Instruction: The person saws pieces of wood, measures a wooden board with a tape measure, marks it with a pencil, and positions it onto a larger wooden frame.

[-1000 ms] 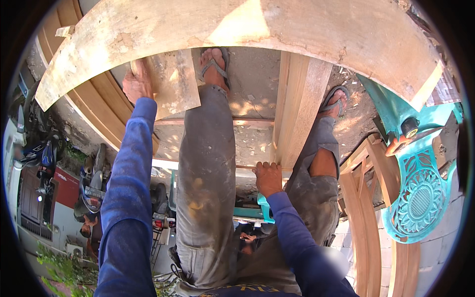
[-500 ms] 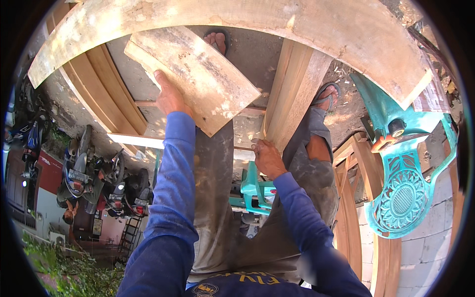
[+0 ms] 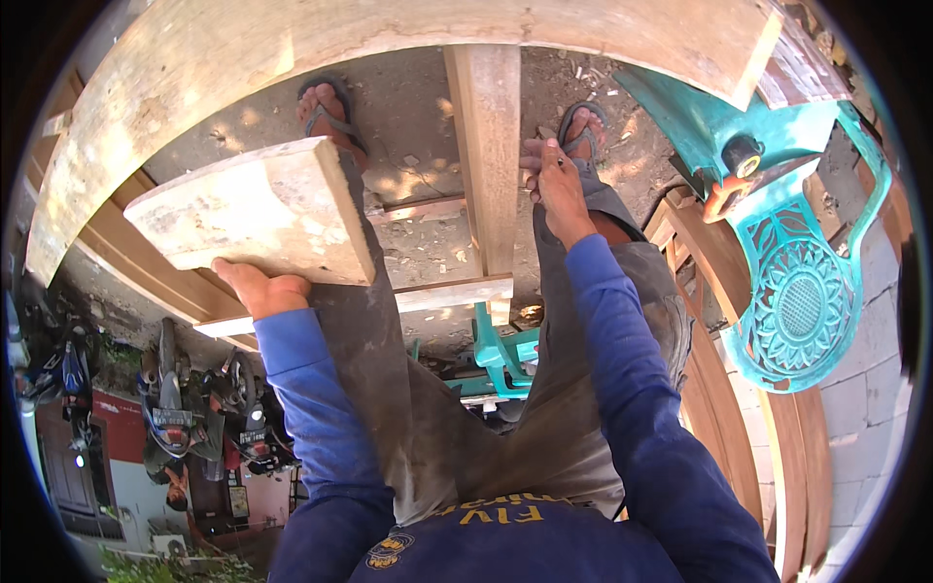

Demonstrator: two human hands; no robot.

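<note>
My left hand point(image 3: 260, 290) grips the near edge of a short wide wooden board point(image 3: 258, 209), thumb along its side. The board is tilted up above my left knee, its pale, stained face toward me and its fingers' side hidden underneath. My right hand point(image 3: 564, 189) is over my right knee, apart from the board, with its fingers curled around a small dark thing too small to make out. Just left of that hand, an upright-looking wooden beam point(image 3: 491, 146) runs away from me under a long wide plank point(image 3: 408, 24).
A thin wooden strip point(image 3: 452, 293) crosses between my knees above a teal plastic stool point(image 3: 501, 355). At right are a teal patterned plastic chair point(image 3: 797, 316) and curved wooden frame pieces point(image 3: 719, 408). Parked motorcycles point(image 3: 167, 418) stand at left.
My left hand has moved left and nearer with the board, tipping it. The right hand has left the beam's near end and moved away from me to the right. The view has shifted.
</note>
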